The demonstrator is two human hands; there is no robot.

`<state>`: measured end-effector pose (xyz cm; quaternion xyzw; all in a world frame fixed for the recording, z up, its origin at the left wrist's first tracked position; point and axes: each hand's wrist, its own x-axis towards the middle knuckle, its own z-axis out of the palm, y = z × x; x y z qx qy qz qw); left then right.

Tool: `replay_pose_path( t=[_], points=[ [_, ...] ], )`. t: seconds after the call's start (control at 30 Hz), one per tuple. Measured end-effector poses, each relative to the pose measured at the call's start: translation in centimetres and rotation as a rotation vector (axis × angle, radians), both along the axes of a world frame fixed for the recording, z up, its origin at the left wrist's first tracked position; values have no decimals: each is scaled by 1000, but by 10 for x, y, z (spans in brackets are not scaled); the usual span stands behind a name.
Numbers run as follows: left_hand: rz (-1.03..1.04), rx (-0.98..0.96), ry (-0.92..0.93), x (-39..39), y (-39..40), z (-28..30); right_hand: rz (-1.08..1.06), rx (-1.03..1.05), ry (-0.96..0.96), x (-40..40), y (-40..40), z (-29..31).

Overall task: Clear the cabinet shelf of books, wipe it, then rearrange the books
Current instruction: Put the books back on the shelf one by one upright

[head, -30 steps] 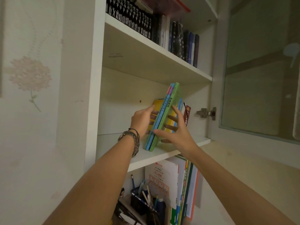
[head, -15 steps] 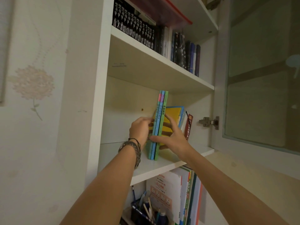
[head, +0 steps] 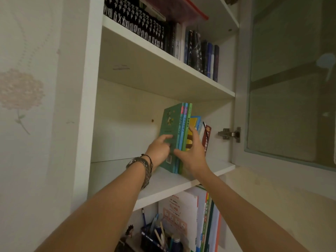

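Nearest, the left hand (head: 160, 150) presses its fingers on the green cover while the right hand (head: 192, 153) grips the right side of three green and blue books (head: 177, 135), upright on the shelf (head: 163, 186); further right lean a yellow book (head: 193, 122) and a red book (head: 206, 137)

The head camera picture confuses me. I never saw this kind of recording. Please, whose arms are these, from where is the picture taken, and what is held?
There is no machine here. A person wears a camera on the head, so you look up along that person's own two arms. The left hand, with a watch on its wrist, lies against the cover of three thin green and blue books. The right hand wraps their other side, thumb in front. Together they hold the books upright on the white middle shelf. Beside them stand a yellow book and a dark red book. More books fill the shelves above and below.
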<state>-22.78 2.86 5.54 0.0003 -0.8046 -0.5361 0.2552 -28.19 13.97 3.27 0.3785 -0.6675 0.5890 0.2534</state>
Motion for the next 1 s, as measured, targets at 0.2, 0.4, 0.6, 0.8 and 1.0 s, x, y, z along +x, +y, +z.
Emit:
replay_pose_path(
  t=[0.2, 0.4, 0.6, 0.8, 1.0],
  points=[
    [4, -260, -180, -24, 0, 17, 33, -43, -32, -29, -5, -6],
    [1, -364, -186, -48, -8, 4, -22, 25, -50, -58, -6, -6],
    [42, -551, -295, -61, -11, -5, -51, -18, -102, -79, -8, -2],
    [40, -726, -356, -63, -11, -10, -136, -60, -176, -87, -12, 0],
    [49, -760, -332, -65, -12, -13, -187, 93, -223, -81, 4, -6]
  ],
)
